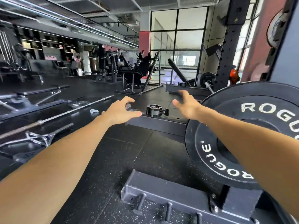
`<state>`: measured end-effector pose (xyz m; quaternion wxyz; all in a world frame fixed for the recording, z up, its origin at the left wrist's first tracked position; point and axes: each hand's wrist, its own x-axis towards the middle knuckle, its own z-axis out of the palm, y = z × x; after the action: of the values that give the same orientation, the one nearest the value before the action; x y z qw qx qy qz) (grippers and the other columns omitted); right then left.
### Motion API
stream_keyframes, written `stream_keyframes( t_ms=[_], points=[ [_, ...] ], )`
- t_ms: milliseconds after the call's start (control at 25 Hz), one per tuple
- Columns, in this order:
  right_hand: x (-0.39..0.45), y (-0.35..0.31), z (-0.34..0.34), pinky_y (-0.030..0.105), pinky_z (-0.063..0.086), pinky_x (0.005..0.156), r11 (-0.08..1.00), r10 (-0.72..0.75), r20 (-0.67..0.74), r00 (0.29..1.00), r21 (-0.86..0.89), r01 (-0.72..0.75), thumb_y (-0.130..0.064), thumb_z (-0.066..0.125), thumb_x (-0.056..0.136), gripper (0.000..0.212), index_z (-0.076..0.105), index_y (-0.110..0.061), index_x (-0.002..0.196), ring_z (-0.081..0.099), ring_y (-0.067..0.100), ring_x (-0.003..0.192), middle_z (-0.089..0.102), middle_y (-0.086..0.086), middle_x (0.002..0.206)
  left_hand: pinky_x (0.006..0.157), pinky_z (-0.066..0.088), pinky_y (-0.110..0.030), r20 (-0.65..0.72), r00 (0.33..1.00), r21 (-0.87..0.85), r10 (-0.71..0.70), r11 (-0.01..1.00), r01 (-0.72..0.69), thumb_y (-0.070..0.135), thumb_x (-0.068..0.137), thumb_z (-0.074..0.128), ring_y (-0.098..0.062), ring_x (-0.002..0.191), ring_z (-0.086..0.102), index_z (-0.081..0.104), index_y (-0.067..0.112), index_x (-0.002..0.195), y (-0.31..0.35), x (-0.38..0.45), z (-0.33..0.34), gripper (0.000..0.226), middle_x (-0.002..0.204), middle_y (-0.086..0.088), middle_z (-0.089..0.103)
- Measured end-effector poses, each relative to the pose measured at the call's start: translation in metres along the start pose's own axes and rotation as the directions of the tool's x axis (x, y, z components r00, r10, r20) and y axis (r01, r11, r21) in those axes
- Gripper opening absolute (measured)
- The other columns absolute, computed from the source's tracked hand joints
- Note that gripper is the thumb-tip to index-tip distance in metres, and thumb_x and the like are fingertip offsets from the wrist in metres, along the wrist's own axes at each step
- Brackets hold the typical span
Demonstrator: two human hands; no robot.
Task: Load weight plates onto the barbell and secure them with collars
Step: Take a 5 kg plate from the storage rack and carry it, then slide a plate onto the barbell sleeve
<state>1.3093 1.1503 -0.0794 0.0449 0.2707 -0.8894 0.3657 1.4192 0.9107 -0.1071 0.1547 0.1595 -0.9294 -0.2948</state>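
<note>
Biggest thing in view is the black Rogue bumper plate [252, 136] on the right, standing upright by the dark steel rack base beam [186, 199]. I can't tell if it's actually on a bar sleeve, since the right forearm covers its hub. Further back, a second rack beam [161, 123] has the black clamp collar [155, 110] sitting on top of it, knob pointing right. Both hands are reaching toward it: left hand [120, 113] just beside it with loose, spread fingers, right hand [186, 105] near its other side, also spread, neither grasping anything. My guess at the risk: the collar's perched on a narrow beam, so a sloppy grab could knock it onto the floor.
</note>
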Motion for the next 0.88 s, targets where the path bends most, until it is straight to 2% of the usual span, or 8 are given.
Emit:
stream_keyframes(
  t_ms=[80,200,320,440,520,640,720,880],
  points=[
    [0.042,0.012,0.014,0.033,0.039,0.092,0.998,0.051,0.003,0.999,-0.024,-0.051,-0.028,0.041,0.104,0.057,0.018,-0.011,0.153,0.046,0.034,0.128,0.034,0.019,0.150,0.111,0.031,-0.060,0.016,1.000,0.000,-0.004,1.000,0.004,0.078,0.063,0.061,-0.027,0.136,0.043,0.041,0.053,0.129,-0.003,0.041,0.016,0.073,0.150,0.000,0.043],
    [0.086,0.031,0.039,0.034,0.034,0.102,0.984,0.161,0.035,0.986,-0.082,-0.157,-0.021,0.040,0.105,0.054,0.019,-0.003,0.151,0.039,0.035,0.133,0.031,0.021,0.151,0.111,0.030,-0.060,0.038,0.999,0.019,0.014,1.000,-0.015,0.071,0.080,0.057,-0.029,0.138,0.041,0.041,0.055,0.132,-0.005,0.089,0.046,0.056,0.151,-0.003,0.041],
    [0.117,0.049,0.065,0.038,0.035,0.102,0.962,0.232,0.086,0.969,-0.165,-0.216,-0.015,0.040,0.104,0.048,0.024,0.000,0.146,0.039,0.038,0.132,0.033,0.022,0.149,0.111,0.030,-0.060,0.065,0.998,0.018,0.019,1.000,-0.021,0.079,0.071,0.043,-0.030,0.141,0.038,0.037,0.060,0.132,-0.010,0.126,0.077,0.064,0.151,-0.002,0.040],
    [0.133,0.062,0.081,0.036,0.040,0.095,0.940,0.287,0.160,0.944,-0.237,-0.246,-0.007,0.039,0.103,0.053,0.016,0.000,0.150,0.043,0.036,0.129,0.032,0.021,0.148,0.111,0.029,-0.062,0.110,0.994,0.020,0.027,0.999,-0.030,0.079,0.076,0.039,-0.032,0.141,0.038,0.035,0.057,0.139,-0.015,0.152,0.101,0.068,0.154,-0.002,0.039],
    [0.140,0.067,0.086,0.034,0.041,0.086,0.942,0.293,0.151,0.944,-0.217,-0.257,-0.010,0.040,0.104,0.056,0.012,-0.001,0.152,0.048,0.035,0.125,0.037,0.022,0.147,0.108,0.033,-0.062,0.109,0.994,0.022,0.021,0.999,-0.024,0.069,0.086,0.045,-0.035,0.134,0.045,0.034,0.053,0.142,-0.015,0.157,0.108,0.060,0.145,-0.005,0.048],
    [0.146,0.069,0.087,0.036,0.042,0.087,0.954,0.267,0.121,0.956,-0.173,-0.245,-0.016,0.040,0.105,0.049,0.022,-0.001,0.148,0.052,0.034,0.117,0.045,0.021,0.140,0.101,0.041,-0.063,0.082,0.996,0.013,0.026,1.000,-0.028,0.050,0.096,0.053,-0.046,0.112,0.058,0.032,0.044,0.145,-0.016,0.167,0.113,0.054,0.114,-0.012,0.057],
    [0.147,0.067,0.083,0.036,0.041,0.084,0.959,0.268,0.129,0.955,-0.135,-0.250,-0.019,0.040,0.105,0.047,0.023,-0.004,0.147,0.052,0.033,0.111,0.045,0.021,0.139,0.100,0.042,-0.061,0.061,0.998,0.015,0.006,1.000,-0.007,0.046,0.096,0.056,-0.043,0.109,0.059,0.029,0.039,0.147,-0.012,0.170,0.109,0.058,0.132,-0.014,0.050],
    [0.144,0.053,0.064,0.038,0.040,0.095,0.977,0.196,0.125,0.973,-0.110,-0.183,-0.027,0.041,0.105,0.049,0.026,-0.005,0.147,0.046,0.034,0.125,0.037,0.017,0.145,0.109,0.035,-0.057,0.053,0.998,0.032,-0.021,0.999,0.019,0.050,0.090,0.064,-0.033,0.132,0.046,0.030,0.037,0.147,0.004,0.161,0.087,0.068,0.151,-0.006,0.034]
  ],
)
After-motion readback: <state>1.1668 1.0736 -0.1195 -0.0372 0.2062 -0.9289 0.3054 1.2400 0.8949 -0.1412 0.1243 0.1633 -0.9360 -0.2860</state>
